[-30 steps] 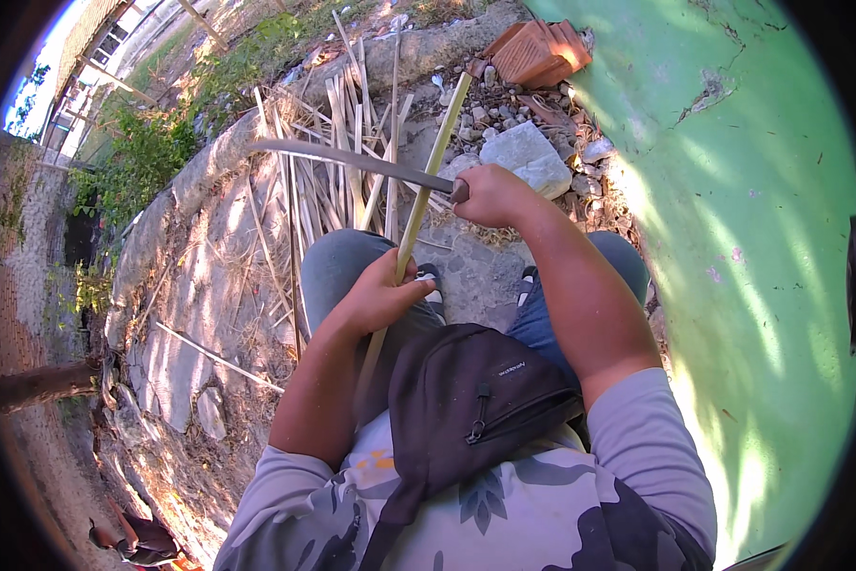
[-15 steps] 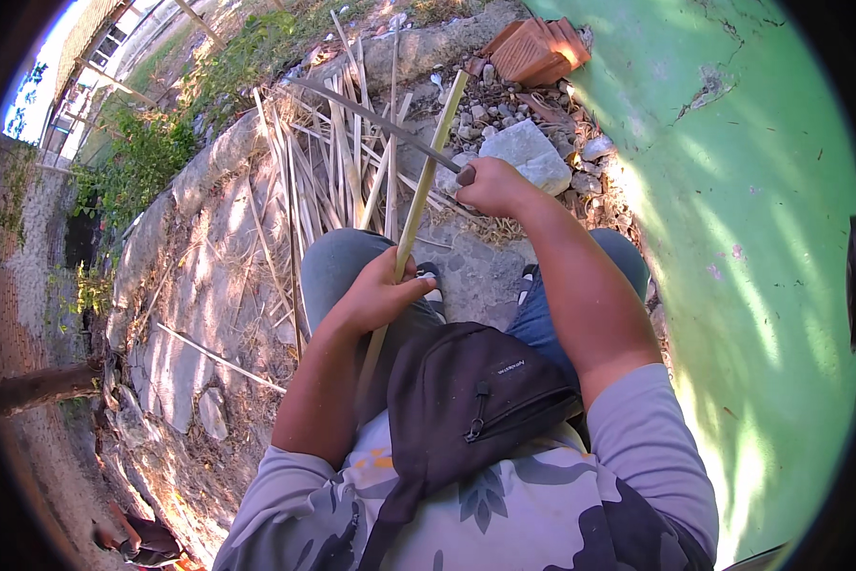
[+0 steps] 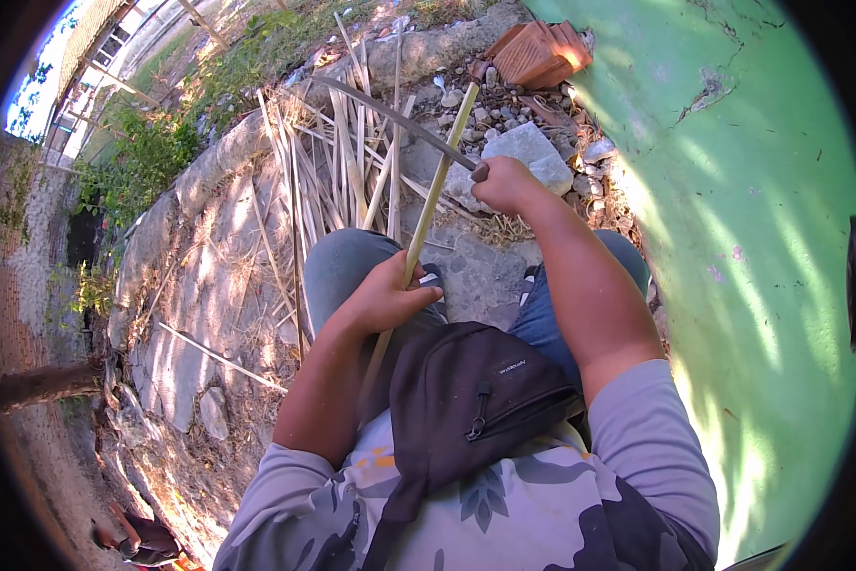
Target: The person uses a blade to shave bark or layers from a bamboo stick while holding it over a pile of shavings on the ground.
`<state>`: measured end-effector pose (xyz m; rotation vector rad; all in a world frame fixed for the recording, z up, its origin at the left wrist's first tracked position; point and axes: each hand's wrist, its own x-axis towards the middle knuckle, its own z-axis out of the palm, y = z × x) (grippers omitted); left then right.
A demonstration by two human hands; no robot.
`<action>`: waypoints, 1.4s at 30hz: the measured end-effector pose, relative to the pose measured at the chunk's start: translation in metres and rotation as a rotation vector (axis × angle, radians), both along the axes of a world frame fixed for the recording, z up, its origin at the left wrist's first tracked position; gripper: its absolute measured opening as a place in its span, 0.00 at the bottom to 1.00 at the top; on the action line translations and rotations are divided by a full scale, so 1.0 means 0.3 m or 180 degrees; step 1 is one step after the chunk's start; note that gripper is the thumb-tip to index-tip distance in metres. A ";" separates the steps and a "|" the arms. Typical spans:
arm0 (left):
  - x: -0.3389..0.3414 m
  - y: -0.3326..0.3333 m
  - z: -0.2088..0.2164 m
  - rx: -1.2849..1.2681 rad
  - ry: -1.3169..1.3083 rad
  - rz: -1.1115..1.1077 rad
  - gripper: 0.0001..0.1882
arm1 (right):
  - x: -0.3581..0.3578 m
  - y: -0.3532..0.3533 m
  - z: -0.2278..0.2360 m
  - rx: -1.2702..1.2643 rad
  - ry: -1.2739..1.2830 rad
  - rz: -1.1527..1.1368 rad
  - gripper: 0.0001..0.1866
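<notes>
My left hand [image 3: 387, 293] is closed round a long, pale green strip [image 3: 435, 193] that looks like split bamboo or a stalk. The strip rises at a slant from beside my lap, leaning right toward its far end. In my right hand [image 3: 507, 185] is the handle of a long, dark-bladed knife [image 3: 399, 120]. Its blade points to the far left and crosses the strip near the upper end, apparently touching it. Beyond my knees, several pale, dry strips [image 3: 344, 157] lie in a loose heap on the ground.
A large pale stone block [image 3: 528, 157] and stacked orange roof tiles [image 3: 542, 54] lie among gravel. To my right runs a green wall [image 3: 732, 247]. A black bag [image 3: 480, 390] rests against my front. One loose thin strip [image 3: 220, 358] lies on the rocky ground at left.
My right hand and the knife have shifted slightly right and nearer to me. The strip's far end has also dipped a little right and nearer, with my left hand still round it.
</notes>
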<state>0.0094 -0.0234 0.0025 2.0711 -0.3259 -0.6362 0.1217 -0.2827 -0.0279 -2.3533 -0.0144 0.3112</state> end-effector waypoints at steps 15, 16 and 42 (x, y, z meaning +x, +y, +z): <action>-0.004 0.001 0.009 -0.0020 0.0121 0.0063 0.21 | -0.015 0.005 0.018 0.0221 -0.0088 -0.0003 0.14; -0.001 0.003 0.003 -0.0050 0.0128 0.0080 0.21 | -0.009 -0.006 0.004 0.0212 -0.0090 -0.0018 0.14; 0.004 0.026 0.033 -0.0347 0.0746 0.0250 0.20 | -0.149 0.166 0.147 -0.1114 -0.0510 0.1264 0.12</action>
